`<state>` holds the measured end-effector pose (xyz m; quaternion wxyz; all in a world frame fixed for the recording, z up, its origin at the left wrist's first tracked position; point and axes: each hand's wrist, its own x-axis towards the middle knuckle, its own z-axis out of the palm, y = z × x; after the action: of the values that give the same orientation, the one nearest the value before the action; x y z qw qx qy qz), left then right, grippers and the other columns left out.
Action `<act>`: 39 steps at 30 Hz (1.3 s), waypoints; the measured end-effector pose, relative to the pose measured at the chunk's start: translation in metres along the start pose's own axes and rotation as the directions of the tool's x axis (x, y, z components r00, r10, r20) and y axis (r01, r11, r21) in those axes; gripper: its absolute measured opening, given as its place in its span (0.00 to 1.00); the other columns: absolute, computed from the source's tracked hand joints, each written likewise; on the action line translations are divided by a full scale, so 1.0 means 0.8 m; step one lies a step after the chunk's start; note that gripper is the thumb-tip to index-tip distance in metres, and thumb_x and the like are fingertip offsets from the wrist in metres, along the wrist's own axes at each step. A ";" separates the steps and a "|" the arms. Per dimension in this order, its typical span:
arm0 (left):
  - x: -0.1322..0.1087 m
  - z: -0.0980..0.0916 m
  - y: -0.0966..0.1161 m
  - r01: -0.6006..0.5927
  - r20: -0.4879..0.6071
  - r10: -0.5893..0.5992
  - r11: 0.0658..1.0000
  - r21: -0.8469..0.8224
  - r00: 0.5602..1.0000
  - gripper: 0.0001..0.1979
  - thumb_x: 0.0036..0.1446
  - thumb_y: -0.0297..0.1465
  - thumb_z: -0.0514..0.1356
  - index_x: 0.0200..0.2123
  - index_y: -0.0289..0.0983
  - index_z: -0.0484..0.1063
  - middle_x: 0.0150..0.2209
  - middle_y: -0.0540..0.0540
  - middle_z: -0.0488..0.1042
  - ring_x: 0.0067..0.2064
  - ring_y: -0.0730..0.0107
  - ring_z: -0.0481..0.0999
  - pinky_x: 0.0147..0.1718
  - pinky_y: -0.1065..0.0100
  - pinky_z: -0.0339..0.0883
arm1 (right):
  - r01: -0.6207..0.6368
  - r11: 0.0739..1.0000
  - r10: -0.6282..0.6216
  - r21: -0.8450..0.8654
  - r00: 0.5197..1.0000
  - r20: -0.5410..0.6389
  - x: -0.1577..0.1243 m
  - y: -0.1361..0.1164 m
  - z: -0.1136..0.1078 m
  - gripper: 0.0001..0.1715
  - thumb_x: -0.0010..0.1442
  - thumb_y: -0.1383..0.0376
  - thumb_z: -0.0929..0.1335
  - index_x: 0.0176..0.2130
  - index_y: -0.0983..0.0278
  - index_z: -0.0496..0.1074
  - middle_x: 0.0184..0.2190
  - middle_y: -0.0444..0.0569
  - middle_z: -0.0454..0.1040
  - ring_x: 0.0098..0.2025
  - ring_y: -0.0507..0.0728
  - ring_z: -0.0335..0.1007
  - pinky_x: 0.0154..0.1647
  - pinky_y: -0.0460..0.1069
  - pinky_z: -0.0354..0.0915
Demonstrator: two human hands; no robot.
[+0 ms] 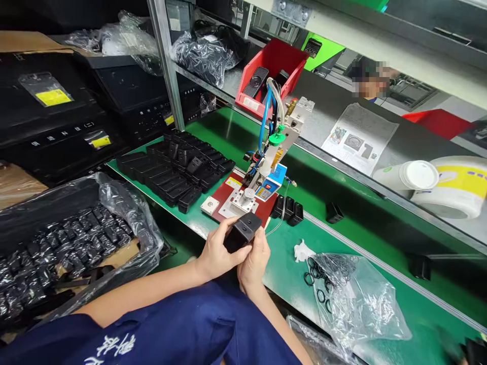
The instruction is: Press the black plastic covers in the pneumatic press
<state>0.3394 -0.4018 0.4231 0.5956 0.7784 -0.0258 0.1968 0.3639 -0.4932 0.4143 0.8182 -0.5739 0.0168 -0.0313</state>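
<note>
My left hand (219, 248) and my right hand (254, 261) together hold a small black plastic housing (242, 232), gripping it from both sides. Just beyond them, a benchtop dispenser (268, 162) with blue air tubes and a green-capped syringe stands on a red base plate (243, 200). A metal fixture (243, 203) sits on that plate, a short way from the housing. Rows of similar black housings (171, 167) lie on the green bench to the left of the dispenser, and several more (287, 210) stand to its right.
A clear bag of black parts (64, 243) lies at my left. Black rubber O-rings in a clear bag (327, 284) lie at my right on the green bench. A red bin (270, 71), a printed sheet (359, 137) and white tape rolls (449, 187) sit on the shelf beyond.
</note>
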 end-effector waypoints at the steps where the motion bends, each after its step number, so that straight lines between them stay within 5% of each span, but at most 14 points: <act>1: -0.001 -0.002 0.000 -0.016 0.001 0.016 1.000 0.008 1.000 0.27 0.52 0.35 0.64 0.54 0.37 0.60 0.45 0.42 0.76 0.43 0.62 0.79 0.41 0.63 0.75 | -0.002 0.999 0.002 0.041 1.000 0.008 0.000 -0.003 0.000 0.20 0.64 0.48 0.64 0.38 0.61 0.72 0.36 0.45 0.72 0.39 0.54 0.67 0.45 0.50 0.64; 9: 0.003 -0.010 -0.003 -0.172 -0.032 0.175 0.983 0.068 0.984 0.26 0.53 0.40 0.60 0.53 0.35 0.64 0.45 0.39 0.76 0.44 0.59 0.78 0.45 0.62 0.73 | -0.130 0.936 0.126 0.326 0.991 0.033 0.012 -0.033 0.004 0.21 0.57 0.45 0.69 0.36 0.59 0.70 0.35 0.43 0.75 0.37 0.53 0.70 0.42 0.50 0.66; 13: -0.006 -0.006 -0.006 -0.203 -0.014 0.206 0.974 0.097 0.979 0.25 0.55 0.41 0.58 0.52 0.34 0.64 0.46 0.38 0.76 0.45 0.58 0.78 0.45 0.62 0.73 | -0.130 0.958 0.110 0.255 0.990 0.090 0.011 -0.039 0.008 0.20 0.59 0.48 0.68 0.41 0.60 0.70 0.38 0.47 0.77 0.41 0.57 0.72 0.41 0.52 0.67; 17: -0.016 -0.003 -0.005 -0.216 -0.012 0.218 0.972 0.088 0.976 0.27 0.55 0.44 0.60 0.53 0.35 0.63 0.47 0.38 0.76 0.44 0.60 0.79 0.43 0.65 0.74 | -0.055 0.978 0.039 0.201 0.996 0.082 0.004 -0.044 0.010 0.10 0.60 0.57 0.68 0.32 0.61 0.70 0.31 0.44 0.75 0.37 0.57 0.72 0.39 0.51 0.67; 23: -0.018 -0.006 0.009 -0.258 -0.056 0.270 0.953 0.161 0.961 0.28 0.53 0.46 0.62 0.52 0.36 0.65 0.44 0.39 0.78 0.41 0.61 0.80 0.40 0.66 0.75 | 0.166 0.965 -0.192 0.203 0.975 0.116 0.000 -0.051 0.014 0.08 0.62 0.64 0.64 0.33 0.60 0.72 0.29 0.46 0.74 0.39 0.58 0.71 0.45 0.54 0.65; 30: -0.015 0.002 0.007 -0.158 -0.058 0.168 0.977 0.141 0.984 0.27 0.51 0.42 0.65 0.50 0.37 0.64 0.44 0.40 0.77 0.40 0.63 0.80 0.40 0.66 0.75 | 0.124 0.977 -0.139 0.174 0.987 0.079 0.002 -0.046 0.012 0.07 0.60 0.64 0.65 0.31 0.61 0.72 0.29 0.45 0.74 0.37 0.56 0.71 0.44 0.53 0.66; 35: -0.006 0.005 -0.004 0.072 0.168 -0.080 0.996 0.053 0.982 0.32 0.49 0.35 0.66 0.56 0.37 0.59 0.51 0.39 0.73 0.51 0.58 0.75 0.48 0.60 0.72 | -0.103 0.943 0.169 0.316 0.967 -0.191 0.031 -0.036 -0.001 0.08 0.50 0.60 0.70 0.27 0.62 0.69 0.26 0.42 0.74 0.31 0.54 0.71 0.35 0.48 0.69; 39: -0.006 0.005 -0.012 0.213 0.318 -0.253 0.965 0.156 0.914 0.20 0.52 0.37 0.63 0.47 0.36 0.67 0.38 0.44 0.77 0.38 0.61 0.77 0.37 0.62 0.71 | -0.183 0.913 0.301 0.365 0.906 -0.298 0.059 -0.016 -0.021 0.07 0.48 0.62 0.68 0.27 0.62 0.66 0.22 0.39 0.71 0.24 0.51 0.68 0.26 0.46 0.67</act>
<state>0.3388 -0.4041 0.4121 0.5544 0.8319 -0.0219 -0.0098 0.4094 -0.5163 0.4210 0.8835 -0.4083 0.2275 -0.0313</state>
